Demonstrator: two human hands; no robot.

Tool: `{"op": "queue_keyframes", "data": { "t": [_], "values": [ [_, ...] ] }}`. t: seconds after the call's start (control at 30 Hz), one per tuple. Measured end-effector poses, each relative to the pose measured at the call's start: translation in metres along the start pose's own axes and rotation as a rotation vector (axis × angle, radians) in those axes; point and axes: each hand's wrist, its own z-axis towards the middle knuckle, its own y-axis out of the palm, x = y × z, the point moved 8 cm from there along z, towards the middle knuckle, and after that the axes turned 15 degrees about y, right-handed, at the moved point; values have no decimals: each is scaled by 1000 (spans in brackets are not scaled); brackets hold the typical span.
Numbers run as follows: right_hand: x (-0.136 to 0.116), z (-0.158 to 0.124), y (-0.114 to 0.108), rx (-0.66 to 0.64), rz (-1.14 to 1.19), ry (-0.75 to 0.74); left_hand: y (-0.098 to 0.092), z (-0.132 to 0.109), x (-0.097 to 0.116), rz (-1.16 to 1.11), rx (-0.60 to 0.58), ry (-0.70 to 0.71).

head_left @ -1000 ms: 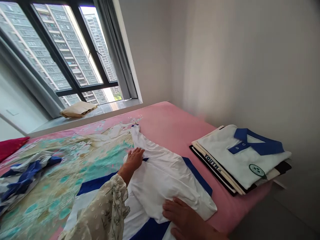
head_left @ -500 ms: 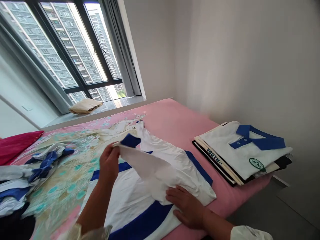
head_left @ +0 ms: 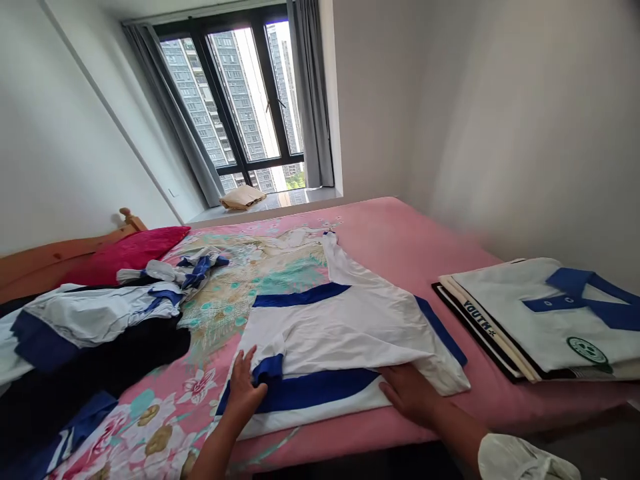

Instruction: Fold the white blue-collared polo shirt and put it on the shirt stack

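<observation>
A white and blue long-sleeved shirt [head_left: 345,333] is spread over the near side of the bed, creased across its middle. One sleeve lies folded across the body, its blue cuff [head_left: 269,368] at the lower left; the other sleeve stretches toward the window. My left hand [head_left: 243,387] is beside that near cuff, fingers spread, with nothing gripped in it. At the shirt's right part rests my right hand [head_left: 410,395], fingers extended and thumb apart. Its fingertips are partly hidden by the edge of the white cloth.
A folded stack of clothes [head_left: 505,320], topped by a white polo with a blue collar, sits on the right. Crumpled white, blue and black clothes [head_left: 110,320] lie left, before a red pillow [head_left: 135,253]. A beige folded bundle [head_left: 243,197] rests on the windowsill.
My left hand has let go of the raised sleeve and moved down; the sleeve now lies across the shirt. My right hand stays near the shirt's right side. The view has swung left.
</observation>
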Motion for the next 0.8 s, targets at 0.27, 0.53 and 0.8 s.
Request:
{"op": "queue_keyframes", "data": {
  "t": [0.27,0.53,0.8],
  "values": [
    [-1,1,-2,3,-7,11,-38,27,7,-567,152,-228],
    [-9,-1,-14,22,-1,-9,-116,109,95,-1032,254,-255],
    [-7,0,-13,-11,-17,-10,-175,137,236,-1512,179,-205]
  ]
}}
